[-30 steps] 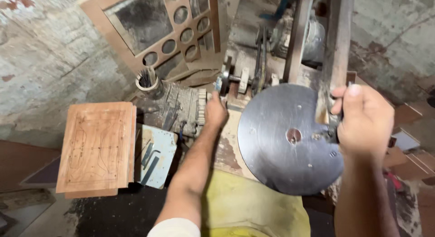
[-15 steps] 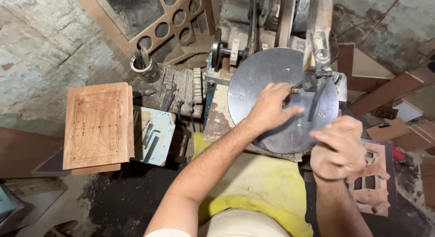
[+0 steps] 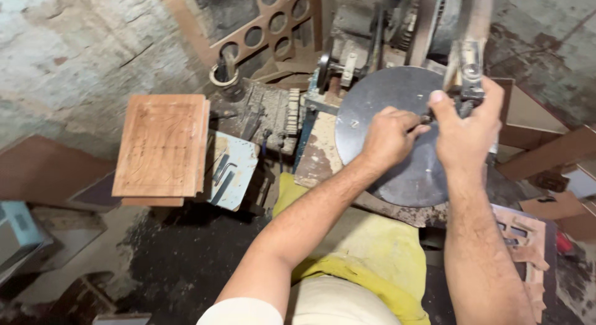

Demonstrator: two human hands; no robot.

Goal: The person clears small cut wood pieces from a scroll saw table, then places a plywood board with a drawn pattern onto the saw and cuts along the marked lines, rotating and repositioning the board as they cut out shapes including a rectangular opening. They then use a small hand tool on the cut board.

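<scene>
A round grey metal saw table (image 3: 385,95) lies in front of me, with a metal clamp head (image 3: 470,73) hanging over its right side on an upright arm. My right hand (image 3: 464,135) is wrapped around the lower end of that clamp head. Just left of it over the disc, my left hand (image 3: 386,139) pinches a small dark part (image 3: 426,119) beside the clamp. What the part is cannot be made out. Both forearms reach in from below over my yellow-covered lap (image 3: 372,257).
A stack of wooden boards (image 3: 161,145) sits at the left, beside a light blue plate (image 3: 233,170) with bent keys on it. A wooden frame with round holes (image 3: 273,21) leans at the back. A cut fretwork panel (image 3: 528,238) and wooden offcuts (image 3: 546,151) lie at the right.
My left hand left the pulley at the disc's left, crossed the disc and reached the clamp. My right hand came off the disc's right edge, dropped, then rose and closed on the clamp head.
</scene>
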